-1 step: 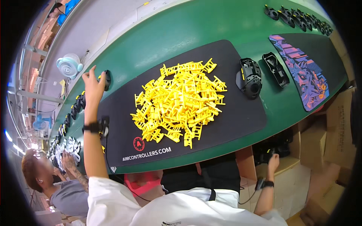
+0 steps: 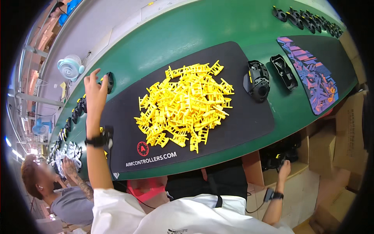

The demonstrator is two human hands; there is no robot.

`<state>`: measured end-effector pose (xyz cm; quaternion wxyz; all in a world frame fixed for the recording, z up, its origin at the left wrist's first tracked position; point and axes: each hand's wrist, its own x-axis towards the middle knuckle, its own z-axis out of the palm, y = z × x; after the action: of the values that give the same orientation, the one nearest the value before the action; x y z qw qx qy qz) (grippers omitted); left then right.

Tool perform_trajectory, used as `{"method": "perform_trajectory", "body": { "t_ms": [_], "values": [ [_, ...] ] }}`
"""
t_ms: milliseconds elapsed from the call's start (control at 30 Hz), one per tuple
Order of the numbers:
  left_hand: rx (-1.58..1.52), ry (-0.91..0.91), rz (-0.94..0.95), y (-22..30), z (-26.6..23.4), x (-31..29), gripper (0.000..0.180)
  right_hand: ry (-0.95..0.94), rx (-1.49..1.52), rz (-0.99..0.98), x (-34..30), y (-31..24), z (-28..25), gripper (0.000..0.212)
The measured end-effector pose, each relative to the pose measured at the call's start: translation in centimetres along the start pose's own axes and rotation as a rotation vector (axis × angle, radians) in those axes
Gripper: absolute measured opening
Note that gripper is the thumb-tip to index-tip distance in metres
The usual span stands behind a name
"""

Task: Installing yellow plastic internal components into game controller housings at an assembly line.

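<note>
My left hand (image 2: 96, 90) is raised over the far left of the green table with its fingers apart, holding nothing. Close by its fingertips stands a black mouse-shaped shell (image 2: 110, 82). Down at the lower right, my right hand (image 2: 285, 169) is at an open cardboard box (image 2: 255, 168), its fingers closed on a small black plastic part (image 2: 281, 162). Several black parts (image 2: 269, 160) lie inside that box, partly in shadow. A heap of yellow ladder-like plastic pieces (image 2: 185, 105) covers the middle of a dark mat (image 2: 249, 121).
A large black shell (image 2: 258, 82) and an open black housing (image 2: 284, 72) lie right of the heap. Beyond them is a patterned mat (image 2: 311, 74). Rows of black shells (image 2: 307, 20) line the far right. At left, a co-worker (image 2: 72, 202) handles parts; cartons (image 2: 350, 132) stand right.
My right hand has shifted slightly, and the black part now shows more clearly at its fingers. The left hand has barely moved, its fingers still apart.
</note>
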<state>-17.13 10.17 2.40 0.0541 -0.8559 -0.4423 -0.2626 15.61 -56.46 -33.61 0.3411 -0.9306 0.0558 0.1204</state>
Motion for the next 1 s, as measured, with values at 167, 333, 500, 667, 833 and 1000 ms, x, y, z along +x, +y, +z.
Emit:
{"method": "perform_trajectory", "body": {
  "t_ms": [167,333,500,667,833,1000],
  "values": [
    [-1.019,-0.534,-0.214,13.2,-7.3,-11.2,0.026,-0.515,0.807,-0.137,-10.8,-17.3,-13.6,0.022],
    [-1.544,-0.890,0.013,17.6,-7.0,-17.3,0.082,-1.129,0.960,-0.282,-19.3,-34.7,-11.1,0.029],
    [-1.782,-0.607,-0.267,17.0,-5.7,-20.8,0.052,-1.159,0.716,-0.611,-22.4,-40.9,-3.4,0.032],
    [-1.955,-0.311,-0.624,15.3,-5.7,-23.8,0.039,-0.145,0.120,-1.299,-19.2,-45.1,-0.2,0.027],
    [-2.080,-0.296,-0.692,13.8,-6.4,-24.8,0.053,-0.226,0.044,-1.255,-18.9,-45.8,1.1,0.020],
    [-2.390,-0.277,-0.523,13.4,-7.0,-24.5,0.074,-0.389,0.285,-1.034,-18.8,-45.6,0.3,0.013]
  ]
}}
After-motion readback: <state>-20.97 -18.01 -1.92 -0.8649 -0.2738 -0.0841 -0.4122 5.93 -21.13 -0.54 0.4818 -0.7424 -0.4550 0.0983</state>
